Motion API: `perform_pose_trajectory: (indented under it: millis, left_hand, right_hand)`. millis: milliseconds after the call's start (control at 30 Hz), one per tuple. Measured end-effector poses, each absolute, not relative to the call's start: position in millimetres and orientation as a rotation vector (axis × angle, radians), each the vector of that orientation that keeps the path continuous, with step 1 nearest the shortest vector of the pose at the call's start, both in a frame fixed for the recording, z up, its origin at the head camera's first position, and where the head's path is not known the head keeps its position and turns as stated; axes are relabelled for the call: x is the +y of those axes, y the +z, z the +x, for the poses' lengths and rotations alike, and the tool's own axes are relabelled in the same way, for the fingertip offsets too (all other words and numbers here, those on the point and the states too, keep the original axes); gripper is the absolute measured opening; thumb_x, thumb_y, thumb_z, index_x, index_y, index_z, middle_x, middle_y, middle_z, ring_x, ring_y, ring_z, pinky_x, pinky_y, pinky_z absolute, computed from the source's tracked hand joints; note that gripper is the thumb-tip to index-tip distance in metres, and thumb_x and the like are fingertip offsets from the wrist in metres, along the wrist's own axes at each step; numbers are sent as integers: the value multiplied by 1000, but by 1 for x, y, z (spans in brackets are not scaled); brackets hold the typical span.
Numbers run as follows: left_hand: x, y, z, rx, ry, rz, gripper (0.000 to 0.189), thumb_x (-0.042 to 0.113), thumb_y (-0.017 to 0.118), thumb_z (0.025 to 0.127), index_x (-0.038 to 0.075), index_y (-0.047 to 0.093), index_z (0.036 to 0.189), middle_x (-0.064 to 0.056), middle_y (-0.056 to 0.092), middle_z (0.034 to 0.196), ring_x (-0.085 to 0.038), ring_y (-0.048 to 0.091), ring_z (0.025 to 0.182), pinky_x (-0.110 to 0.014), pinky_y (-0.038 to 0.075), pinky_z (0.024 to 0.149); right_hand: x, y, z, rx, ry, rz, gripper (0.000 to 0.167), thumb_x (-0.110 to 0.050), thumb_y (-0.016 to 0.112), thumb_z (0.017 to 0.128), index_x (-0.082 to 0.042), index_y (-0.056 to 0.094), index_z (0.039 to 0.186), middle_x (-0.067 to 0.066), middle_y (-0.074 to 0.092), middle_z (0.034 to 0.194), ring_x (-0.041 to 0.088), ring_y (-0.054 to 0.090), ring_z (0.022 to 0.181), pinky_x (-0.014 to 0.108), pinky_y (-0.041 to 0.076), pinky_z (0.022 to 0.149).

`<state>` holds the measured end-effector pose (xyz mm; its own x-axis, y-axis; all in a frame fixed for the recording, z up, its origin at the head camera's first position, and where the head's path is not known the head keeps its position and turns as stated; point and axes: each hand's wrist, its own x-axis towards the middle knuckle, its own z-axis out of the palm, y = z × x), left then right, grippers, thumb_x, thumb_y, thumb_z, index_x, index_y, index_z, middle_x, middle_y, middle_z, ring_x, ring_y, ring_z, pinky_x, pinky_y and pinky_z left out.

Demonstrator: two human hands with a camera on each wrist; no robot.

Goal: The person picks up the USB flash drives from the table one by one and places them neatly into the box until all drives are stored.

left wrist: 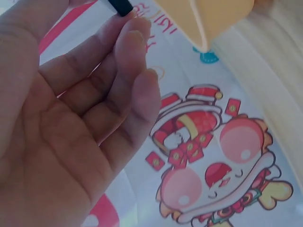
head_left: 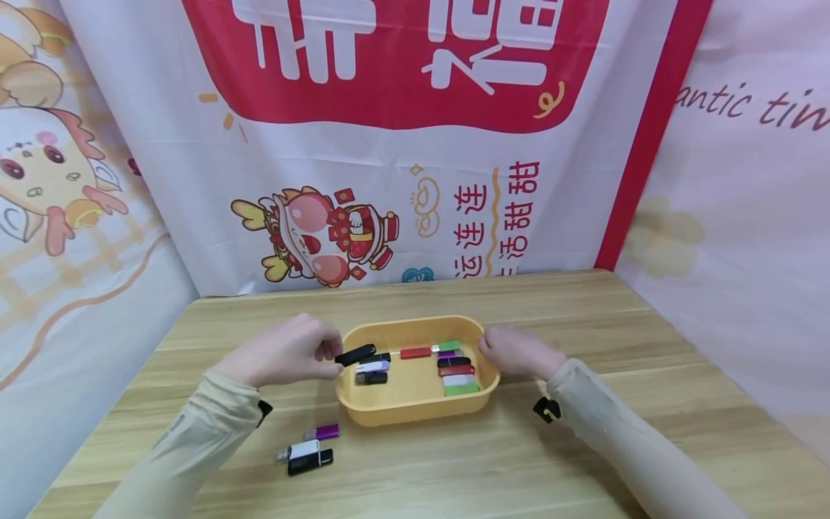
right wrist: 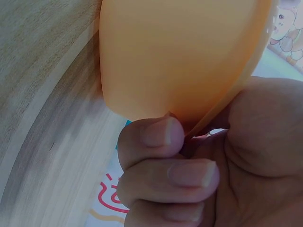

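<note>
My left hand (head_left: 292, 351) pinches a black USB stick (head_left: 357, 354) over the left end of a yellow plastic bin (head_left: 415, 416). In the left wrist view only one end of that black stick (left wrist: 121, 6) shows, at the fingertips. Gripping the bin's right rim is my right hand (head_left: 519, 351); in the right wrist view its curled fingers (right wrist: 156, 135) press against the bin's wall (right wrist: 180, 56). Inside, a black and a lilac-white stick (head_left: 372, 367) lie at left with another dark one (head_left: 372, 378). Several more, including a red stick (head_left: 415, 353) and a green stick (head_left: 461, 390), lie toward the right.
On the wooden table, front left of the bin, lie a purple stick (head_left: 327, 431), a white stick (head_left: 303, 450) and a black stick (head_left: 310, 462). A printed cloth (head_left: 415, 144) hangs behind the table, with more cloth at both sides.
</note>
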<state>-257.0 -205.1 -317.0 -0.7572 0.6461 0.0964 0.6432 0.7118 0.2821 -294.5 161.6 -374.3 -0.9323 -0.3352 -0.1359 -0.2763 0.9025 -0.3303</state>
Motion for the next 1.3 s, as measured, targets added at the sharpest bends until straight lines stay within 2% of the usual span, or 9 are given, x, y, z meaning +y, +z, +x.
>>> perform_pose_trajectory:
  millis: [200,433,767,1100,1300]
  left_hand:
    - [-189,-322,-267,2898,412,1137,11,18,77,80,21,67,82,12,57,74,-9,53,68,-27,48,62]
    - [-171,-331,-274,2871,310,1166,12,20,78,77,18,66,76,7,59,73,-9,52,65,-27,47,60]
    - [-160,-342,-280,2868,143,1073,20,21,81,75,22,62,68,11,54,62,-8,51,58,-27,45,55]
    - [-155,-347,-284,2817,58,1136,20,15,80,71,22,62,65,13,54,61,-8,52,56,-27,45,54]
    - [-154,-346,-284,2816,28,1066,19,13,79,71,22,63,65,13,55,61,-9,52,57,-27,45,56]
  right_hand:
    - [161,-374,-295,2878,-463,-476,29,-19,38,104,-8,60,88,7,52,69,17,49,57,34,45,57]
    - [161,-374,-294,2883,-459,-467,30,-19,38,105,-8,60,88,6,51,69,18,50,58,35,45,59]
    - [162,-375,-294,2894,-446,-477,31,-20,38,105,-9,59,86,6,52,68,17,49,57,34,45,57]
    - [163,-376,-292,2886,-469,-466,30,-19,38,105,-8,60,88,6,52,68,17,50,57,34,45,57]
    - [164,-377,-293,2884,-482,-471,30,-20,38,105,-8,60,90,6,53,69,17,50,57,34,46,57]
